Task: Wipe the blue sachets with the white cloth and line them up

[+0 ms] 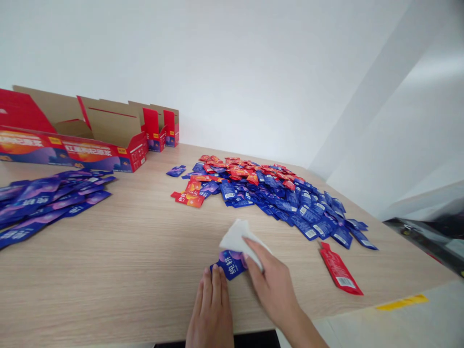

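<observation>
A blue sachet (229, 264) lies on the wooden table (137, 251) near its front edge. My left hand (212, 309) rests flat, its fingertips pressing the sachet's near end. My right hand (270, 280) pinches a white tissue (237, 238) and holds it against the sachet's far end.
A big heap of blue and red sachets (275, 193) spreads across the table's right half. One red sachet (340, 269) lies alone at the front right. Blue sachets (47, 198) are fanned out at the left. Open red cartons (83, 140) stand along the back left by the wall.
</observation>
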### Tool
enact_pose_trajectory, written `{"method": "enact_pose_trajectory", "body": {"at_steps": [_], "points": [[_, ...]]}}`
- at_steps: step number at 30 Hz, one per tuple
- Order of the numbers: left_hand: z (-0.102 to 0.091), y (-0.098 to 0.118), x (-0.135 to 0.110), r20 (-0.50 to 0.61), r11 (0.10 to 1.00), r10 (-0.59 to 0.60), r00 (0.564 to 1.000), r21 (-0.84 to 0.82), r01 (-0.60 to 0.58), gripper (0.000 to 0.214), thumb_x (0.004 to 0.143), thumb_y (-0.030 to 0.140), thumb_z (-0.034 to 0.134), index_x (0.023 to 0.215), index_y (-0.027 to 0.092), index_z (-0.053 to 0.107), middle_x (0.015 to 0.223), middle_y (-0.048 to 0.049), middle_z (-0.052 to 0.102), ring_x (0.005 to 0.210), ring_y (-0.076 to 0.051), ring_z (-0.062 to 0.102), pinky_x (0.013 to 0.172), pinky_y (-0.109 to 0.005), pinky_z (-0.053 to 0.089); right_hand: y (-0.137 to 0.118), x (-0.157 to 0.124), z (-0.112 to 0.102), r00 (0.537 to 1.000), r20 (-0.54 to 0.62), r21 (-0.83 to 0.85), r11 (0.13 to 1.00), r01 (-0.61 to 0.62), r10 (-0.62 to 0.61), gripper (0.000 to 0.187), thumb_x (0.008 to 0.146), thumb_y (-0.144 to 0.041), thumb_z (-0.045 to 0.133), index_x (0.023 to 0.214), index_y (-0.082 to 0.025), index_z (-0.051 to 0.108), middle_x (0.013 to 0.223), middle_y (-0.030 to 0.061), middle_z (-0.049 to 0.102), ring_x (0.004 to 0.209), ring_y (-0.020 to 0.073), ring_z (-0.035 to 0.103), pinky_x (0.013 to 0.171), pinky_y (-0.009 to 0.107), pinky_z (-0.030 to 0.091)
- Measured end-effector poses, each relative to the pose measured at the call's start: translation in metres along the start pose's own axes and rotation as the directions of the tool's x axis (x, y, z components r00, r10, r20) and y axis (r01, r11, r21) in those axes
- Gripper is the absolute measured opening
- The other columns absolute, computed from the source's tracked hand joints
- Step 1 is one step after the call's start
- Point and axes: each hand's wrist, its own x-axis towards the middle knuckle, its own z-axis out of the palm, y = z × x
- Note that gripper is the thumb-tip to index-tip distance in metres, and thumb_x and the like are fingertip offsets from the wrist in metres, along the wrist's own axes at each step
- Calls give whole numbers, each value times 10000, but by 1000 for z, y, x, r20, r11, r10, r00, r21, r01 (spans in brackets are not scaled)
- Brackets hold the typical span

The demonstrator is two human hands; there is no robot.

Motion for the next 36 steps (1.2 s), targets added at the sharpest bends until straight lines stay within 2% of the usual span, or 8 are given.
{"method": "enact_pose_trajectory", "body": {"at_steps": [3, 6, 12, 15, 20, 25, 33, 36], "points": [[1, -4, -2, 27, 1000, 18, 999, -2, -18, 530, 823, 186, 507, 1331, 108, 636, 1343, -104, 685, 1246, -261, 615, 1040, -341, 521, -13, -2, 17, 978, 120, 28, 985, 169, -171, 404, 1020, -231, 482, 1390, -260, 644, 1327, 65, 732, 1194, 214, 698, 1058, 342, 517], [2, -9, -5, 8, 999, 21, 1000, -40, -20, 550, 819, 216, 528, 1348, 99, 621, 1408, -103, 648, 1306, -269, 577, 1048, -327, 512, 7, 4, 8, 994, 68, -119, 990, -71, 80, 408, 1028, -228, 435, 1376, -246, 647, 1313, 81, 737, 1143, 239, 721, 1003, 359, 533], [-8, -15, 12, 42, 986, -47, 998, -156, 53, 520, 913, 252, 528, 1415, 122, 554, 1389, -90, 658, 1278, -231, 586, 1031, -342, 524, 58, -4, -40, 883, -37, -130, 874, -468, 468, 441, 1026, -487, 396, 1344, -330, 658, 1156, 47, 796, 1064, 324, 739, 864, 388, 527], [-18, -15, 37, 85, 965, -148, 985, -206, 162, 589, 946, 278, 543, 1514, 168, 434, 1496, -89, 572, 1375, -269, 513, 1070, -427, 509, 62, -16, -42, 874, -84, 55, 878, -475, 478, 477, 982, -592, 431, 1289, -331, 686, 1160, 31, 796, 1091, 318, 721, 898, 376, 511], [-24, -16, 73, 323, 927, -113, 940, -307, 217, 384, 973, 283, 569, 1342, 189, 616, 1334, -78, 681, 1244, -274, 599, 1082, -489, 486, 64, -21, -34, 875, -80, 221, 864, -452, 478, 484, 931, -604, 512, 1220, -284, 732, 1184, 37, 785, 1114, 316, 695, 936, 363, 489], [-32, -20, 86, 381, 913, -133, 915, -313, 263, 316, 1028, 271, 435, 1210, 199, 683, 1180, -77, 731, 1131, -294, 646, 991, -518, 506, 69, -17, -37, 874, -113, 308, 853, -421, 472, 550, 903, -611, 550, 1239, -220, 744, 1209, 74, 775, 1093, 321, 688, 930, 362, 495], [-38, -36, 100, 453, 811, -224, 863, -404, 423, 368, 1063, 228, 306, 1096, 230, 673, 925, 8, 762, 825, -131, 719, 719, -256, 518, 60, -14, -42, 851, -138, 431, 804, -409, 506, 523, 853, -576, 645, 1147, -171, 794, 1096, 72, 799, 1022, 333, 700, 913, 372, 526], [-42, -35, 94, 435, 810, -258, 863, -390, 439, 307, 1024, 189, 399, 1166, 229, 668, 1073, -18, 751, 1006, -176, 697, 879, -328, 539, 48, -12, -44, 866, -120, 442, 807, -391, 485, 514, 863, -572, 647, 1145, -169, 798, 1049, 70, 807, 973, 328, 714, 867, 364, 546]]}}
